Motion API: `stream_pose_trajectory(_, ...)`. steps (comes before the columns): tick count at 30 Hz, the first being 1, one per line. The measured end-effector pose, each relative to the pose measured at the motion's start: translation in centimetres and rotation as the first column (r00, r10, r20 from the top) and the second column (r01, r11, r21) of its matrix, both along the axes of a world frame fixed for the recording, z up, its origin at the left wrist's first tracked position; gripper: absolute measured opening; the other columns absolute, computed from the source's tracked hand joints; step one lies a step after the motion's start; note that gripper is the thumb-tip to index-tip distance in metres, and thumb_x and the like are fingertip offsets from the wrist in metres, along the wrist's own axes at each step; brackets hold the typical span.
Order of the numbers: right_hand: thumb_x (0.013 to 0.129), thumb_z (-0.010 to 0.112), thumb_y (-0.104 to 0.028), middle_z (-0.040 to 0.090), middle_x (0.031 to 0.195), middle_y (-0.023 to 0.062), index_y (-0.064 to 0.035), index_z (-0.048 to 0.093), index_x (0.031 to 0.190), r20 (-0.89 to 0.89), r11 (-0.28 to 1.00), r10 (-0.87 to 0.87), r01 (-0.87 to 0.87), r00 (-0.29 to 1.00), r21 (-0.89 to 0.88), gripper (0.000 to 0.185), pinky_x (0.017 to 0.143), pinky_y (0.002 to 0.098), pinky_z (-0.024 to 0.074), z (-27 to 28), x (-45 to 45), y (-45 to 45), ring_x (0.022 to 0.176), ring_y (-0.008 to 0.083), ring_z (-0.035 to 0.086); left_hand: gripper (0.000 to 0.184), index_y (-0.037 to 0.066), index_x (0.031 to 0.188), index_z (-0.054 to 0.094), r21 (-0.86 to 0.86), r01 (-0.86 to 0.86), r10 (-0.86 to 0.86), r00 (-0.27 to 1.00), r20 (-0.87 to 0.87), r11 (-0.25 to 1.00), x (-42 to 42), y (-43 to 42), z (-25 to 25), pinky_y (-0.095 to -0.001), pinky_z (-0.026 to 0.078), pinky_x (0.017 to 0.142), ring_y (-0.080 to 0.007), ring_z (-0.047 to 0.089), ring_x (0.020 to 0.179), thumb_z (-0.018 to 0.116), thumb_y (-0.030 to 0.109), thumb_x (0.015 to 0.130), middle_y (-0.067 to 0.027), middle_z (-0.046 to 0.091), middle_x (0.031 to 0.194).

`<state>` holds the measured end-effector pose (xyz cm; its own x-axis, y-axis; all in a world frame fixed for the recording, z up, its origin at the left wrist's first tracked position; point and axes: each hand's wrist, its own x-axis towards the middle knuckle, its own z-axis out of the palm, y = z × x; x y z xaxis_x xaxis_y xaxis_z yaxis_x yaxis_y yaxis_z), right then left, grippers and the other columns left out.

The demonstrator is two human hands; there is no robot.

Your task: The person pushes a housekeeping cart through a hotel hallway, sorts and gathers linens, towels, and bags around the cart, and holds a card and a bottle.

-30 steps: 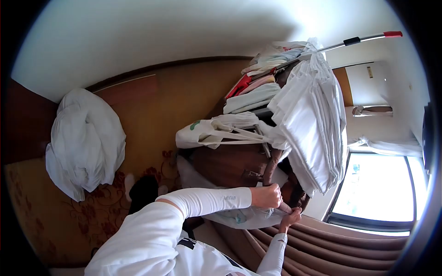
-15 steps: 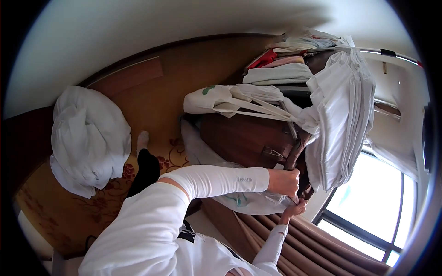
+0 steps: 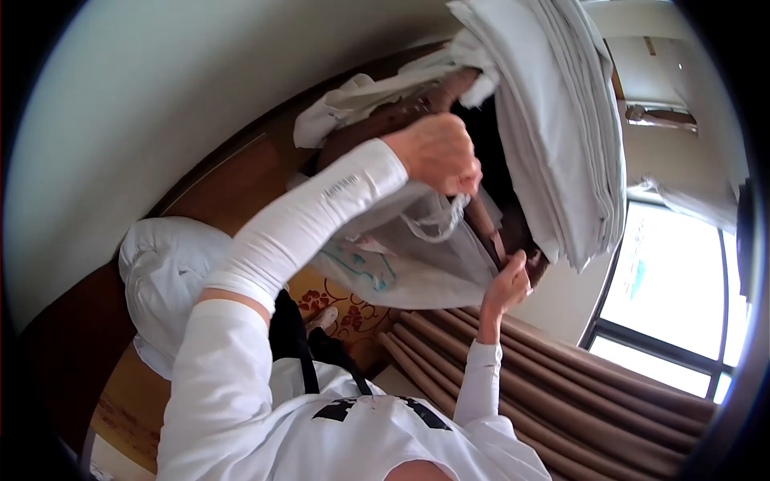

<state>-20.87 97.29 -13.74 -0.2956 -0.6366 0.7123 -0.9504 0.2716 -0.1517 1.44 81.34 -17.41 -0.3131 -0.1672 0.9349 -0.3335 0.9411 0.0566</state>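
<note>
Pale wall (image 3: 160, 128) curves along the left of the room, above a carpet (image 3: 353, 321) with a reddish flower pattern. At the far left, a large white cloth bundle (image 3: 172, 272) sits on the floor, partly hidden by the person's left sleeve (image 3: 281, 224).

To the right of it, a clear plastic bag (image 3: 385, 260) with a teal print hangs spread out in front of the person, beside a brown bag (image 3: 377, 124) with a white cloth bag (image 3: 319, 119) at its far end. Above the plastic, the left hand (image 3: 441, 155) is closed in a fist and appears to grip the bag's gathered edge, whose twisted white loop hangs right under the fingers. Next comes the brown bag's dark opening, and on its right side a thick stack of folded white sheets (image 3: 561, 152).

Lower down, the right hand (image 3: 507, 284) pinches the near corner, where plastic and brown rim meet; it seems to have the plastic, but whether the rim is caught too cannot be told. Brown curtains (image 3: 513, 361) and a bright window (image 3: 666, 280) fill the far right.

The step in hand looks like working the plastic's edge along that rim. The next move calls for a steady right hand and an even pull with the left.
</note>
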Motion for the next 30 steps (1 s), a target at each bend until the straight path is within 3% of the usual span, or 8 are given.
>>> stream_pose_trajectory(9, 0.087, 0.052, -0.023, 0.062, 0.078, 0.009, -0.0038, 0.06, 0.085, -0.113, 0.876, 0.479, -0.464, 0.871, 0.134, 0.021, 0.066, 0.0389, 0.041, 4.3, 1.5, -1.1, 0.071, 0.0267, 0.059, 0.026, 0.009, 0.065, 0.057, 0.061, -0.343, 0.331, 0.931, 0.152, 0.937, 3.0, -3.3, 5.6, -0.0379, 0.041, 0.062, -0.0274, 0.053, 0.067, 0.047, 0.023, 0.083, -0.0092, 0.052, 0.064)
stream_pose_trajectory(10, 0.083, 0.058, -0.023, 0.061, 0.094, 0.0122, -0.0023, 0.059, 0.088, -0.079, 0.862, 0.488, -0.466, 0.869, 0.199, 0.021, 0.069, 0.0385, 0.0426, 4.7, 1.7, 0.8, 0.084, 0.0284, 0.058, 0.025, 0.011, 0.068, 0.06, 0.058, -0.398, 0.38, 0.903, 0.199, 0.915, 3.3, -2.2, 5.7, -0.0388, 0.042, 0.066, -0.0291, 0.055, 0.067, 0.047, 0.025, 0.084, -0.0095, 0.056, 0.066)
stream_pose_trajectory(11, 0.083, 0.058, -0.023, 0.061, 0.094, 0.0122, -0.0023, 0.059, 0.088, -0.053, 0.862, 0.487, -0.47, 0.872, 0.188, 0.021, 0.069, 0.0385, 0.0426, 4.8, 1.9, 2.9, 0.084, 0.0284, 0.058, 0.023, 0.013, 0.095, 0.057, 0.175, -0.422, 0.368, 0.889, 0.274, 0.89, 4.0, -0.1, 6.2, -0.038, 0.04, 0.072, -0.03, 0.054, 0.074, 0.042, 0.028, 0.086, -0.0192, 0.054, 0.076)
stream_pose_trajectory(13, 0.078, 0.063, -0.023, 0.054, 0.113, 0.0143, -0.0032, 0.059, 0.093, -0.201, 0.78, 0.625, -0.612, 0.754, 0.131, 0.025, 0.077, 0.0392, 0.0443, 4.4, 2.2, 4.8, 0.106, 0.0314, 0.052, 0.025, 0.016, 0.104, 0.055, 0.253, -0.561, 0.311, 0.718, 0.623, 0.788, 5.0, -1.6, 5.7, -0.0368, 0.038, 0.079, -0.0198, 0.048, 0.096, 0.042, 0.032, 0.09, -0.0135, 0.055, 0.094)
stream_pose_trajectory(15, 0.074, 0.067, -0.022, 0.046, 0.126, 0.0146, -0.0047, 0.058, 0.099, -0.178, 0.669, 0.743, -0.717, 0.645, 0.196, 0.032, 0.084, 0.0406, 0.0441, 4.9, 1.5, 9.1, 0.121, 0.0343, 0.041, 0.028, 0.008, 0.069, 0.057, 0.115, -0.389, 0.368, 0.915, 0.164, 0.914, 4.0, 0.9, 6.2, -0.0378, 0.04, 0.064, -0.0267, 0.053, 0.07, 0.044, 0.025, 0.087, -0.0093, 0.05, 0.066)
stream_pose_trajectory(19, 0.077, 0.064, -0.017, 0.053, 0.119, 0.0149, -0.0046, 0.06, 0.103, 0.422, 0.172, 0.85, -0.923, 0.316, 0.344, 0.029, 0.083, 0.0434, 0.0455, 1.3, -2.7, 16.3, 0.119, 0.0315, 0.046, 0.027, 0.009, 0.075, 0.06, 0.335, -0.383, 0.298, 0.913, 0.279, 0.861, 4.2, 1.6, 7.3, -0.0371, 0.041, 0.074, -0.0267, 0.054, 0.079, 0.043, 0.026, 0.089, -0.0082, 0.056, 0.073)
stream_pose_trajectory(24, 0.078, 0.062, -0.013, 0.064, 0.087, 0.0115, -0.0031, 0.063, 0.095, 0.534, 0.385, 0.622, -0.817, 0.573, 0.428, 0.02, 0.073, 0.0371, 0.0482, -0.6, -15.7, 20.7, 0.08, 0.0288, 0.061, 0.027, 0.008, 0.085, 0.066, 0.333, -0.432, 0.3, 0.875, 0.381, 0.838, 2.5, -0.2, 6.3, -0.0357, 0.039, 0.084, -0.0224, 0.054, 0.095, 0.044, 0.025, 0.089, -0.0045, 0.063, 0.094)
stream_pose_trajectory(30, 0.082, 0.059, -0.012, 0.063, 0.082, 0.0111, -0.0058, 0.064, 0.097, 0.488, 0.806, 0.382, -0.541, 0.785, 0.239, 0.017, 0.068, 0.0364, 0.0466, -0.3, -32.5, 24.6, 0.076, 0.0277, 0.06, 0.031, 0.009, 0.096, 0.068, 0.469, -0.622, 0.354, 0.764, 0.54, 0.627, 3.4, -0.4, 5.1, -0.0379, 0.031, 0.099, -0.0275, 0.046, 0.116, 0.053, 0.035, 0.087, -0.0113, 0.057, 0.115)
